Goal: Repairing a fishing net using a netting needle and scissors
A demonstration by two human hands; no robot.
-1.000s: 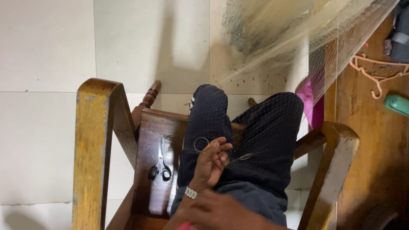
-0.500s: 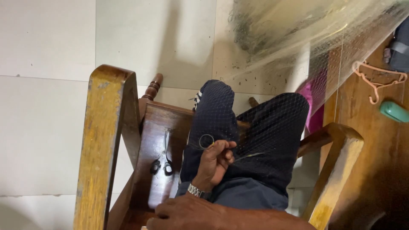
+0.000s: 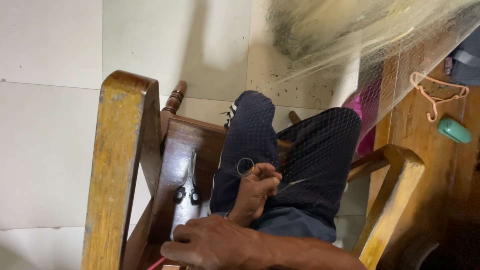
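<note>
Pale floor tiles lie beyond a wooden chair point(image 3: 120, 165). Fine netting point(image 3: 320, 150) is draped over the knees; its thread point(image 3: 246, 167) is pinched by the left hand point(image 3: 257, 192). The right hand point(image 3: 210, 247) is clenched on something pink (unclear). Scissors point(image 3: 187, 187) rest left; thread could snag if tugged.

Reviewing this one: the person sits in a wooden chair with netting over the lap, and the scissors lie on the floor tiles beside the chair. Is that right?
Not quite. The scissors lie on the wooden chair seat beside the person's leg, not on the floor tiles, as the head view shows. The rest holds: the netting drapes over the lap, where one hand pinches it.
</note>
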